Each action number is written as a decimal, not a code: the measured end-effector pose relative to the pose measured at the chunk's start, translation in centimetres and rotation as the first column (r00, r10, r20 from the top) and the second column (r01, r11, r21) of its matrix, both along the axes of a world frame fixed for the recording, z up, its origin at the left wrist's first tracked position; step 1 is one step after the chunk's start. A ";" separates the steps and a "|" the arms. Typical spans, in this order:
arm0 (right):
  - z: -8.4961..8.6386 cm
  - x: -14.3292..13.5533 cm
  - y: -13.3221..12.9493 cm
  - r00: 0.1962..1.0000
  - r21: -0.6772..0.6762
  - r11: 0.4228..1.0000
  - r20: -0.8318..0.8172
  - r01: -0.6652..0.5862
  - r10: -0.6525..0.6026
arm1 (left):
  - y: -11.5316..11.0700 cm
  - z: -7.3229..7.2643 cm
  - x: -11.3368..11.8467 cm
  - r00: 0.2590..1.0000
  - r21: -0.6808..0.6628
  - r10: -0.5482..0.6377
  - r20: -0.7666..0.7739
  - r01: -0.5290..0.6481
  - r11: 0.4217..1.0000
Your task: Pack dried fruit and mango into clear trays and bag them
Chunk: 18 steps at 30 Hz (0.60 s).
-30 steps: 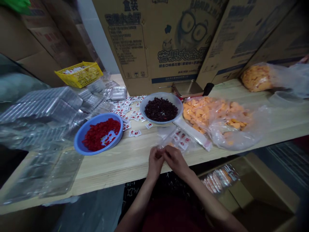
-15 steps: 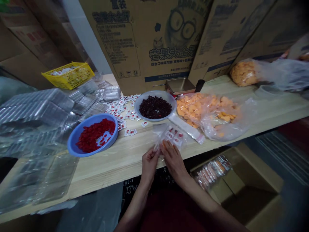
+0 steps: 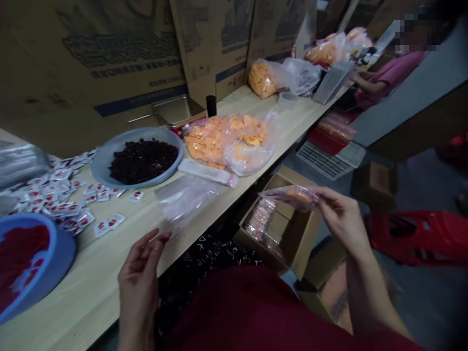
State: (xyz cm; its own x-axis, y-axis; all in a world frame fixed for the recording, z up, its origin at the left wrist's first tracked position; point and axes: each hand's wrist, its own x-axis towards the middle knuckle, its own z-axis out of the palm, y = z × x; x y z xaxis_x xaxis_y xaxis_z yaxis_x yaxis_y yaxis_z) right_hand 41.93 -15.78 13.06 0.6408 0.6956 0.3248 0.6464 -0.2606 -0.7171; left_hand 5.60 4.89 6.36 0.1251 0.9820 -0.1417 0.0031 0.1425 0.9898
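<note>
My right hand pinches one end of a clear packet with orange pieces inside, held above an open cardboard box. Inside that box stands a row of similar filled packets. My left hand is at the table's front edge, fingers curled and apart, holding nothing. Clear plastic bags lie flat on the table just beyond it. Behind them are a bowl of dark pieces, a long white packet and an open bag of orange pieces.
A blue basin of red pieces and scattered sachets are at the left. A metal tin stands behind. Further right are a person in a pink top and a red stool.
The view has turned right. My hands have separated; my right hand has carried the packet off the table to above the box, and my left hand has let go.
</note>
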 end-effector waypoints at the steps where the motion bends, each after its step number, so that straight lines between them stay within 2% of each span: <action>1: -1.9 1.6 -1.2 0.997 -0.057 0.996 0.031 0.070 -0.068 | 0.1 -0.2 -0.1 1.000 -0.004 0.017 -0.002 -0.017 1.000; 3: -7.0 4.0 -2.8 0.980 -0.205 0.960 0.091 0.192 -0.176 | 0.1 -0.4 0.0 0.999 -0.011 0.043 0.000 -0.043 0.999; 5: -12.8 4.5 -3.8 0.972 -0.372 0.898 0.077 0.234 -0.221 | 0.0 -0.3 0.3 0.998 -0.022 0.066 -0.003 -0.066 0.998; 8: -20.4 2.5 -4.8 0.964 -0.476 0.846 0.019 0.241 -0.264 | -0.1 -0.2 0.8 0.995 -0.033 0.099 -0.017 -0.100 0.994; 10: -23.7 0.3 -5.5 0.959 -0.486 0.836 0.013 0.254 -0.284 | 0.1 -0.2 0.9 0.994 -0.038 0.110 -0.021 -0.110 0.993; 12: -25.4 -1.6 -6.0 0.959 -0.487 0.837 0.003 0.249 -0.283 | 0.4 -0.6 0.7 0.994 -0.033 0.107 -0.019 -0.107 0.994; 14: -25.7 -3.2 -6.3 0.967 -0.486 0.848 -0.022 0.211 -0.253 | 0.5 -0.9 0.3 0.994 -0.013 0.105 -0.022 -0.105 0.994; 16: -24.8 -4.8 -6.2 0.980 -0.480 0.867 -0.066 0.133 -0.187 | 0.0 -0.9 -0.3 0.992 0.007 0.119 -0.048 -0.119 0.993; 18: -23.0 -6.4 -5.8 0.989 -0.462 0.887 -0.122 0.015 -0.081 | -1.1 -0.5 -1.0 0.989 0.018 0.124 -0.084 -0.123 0.992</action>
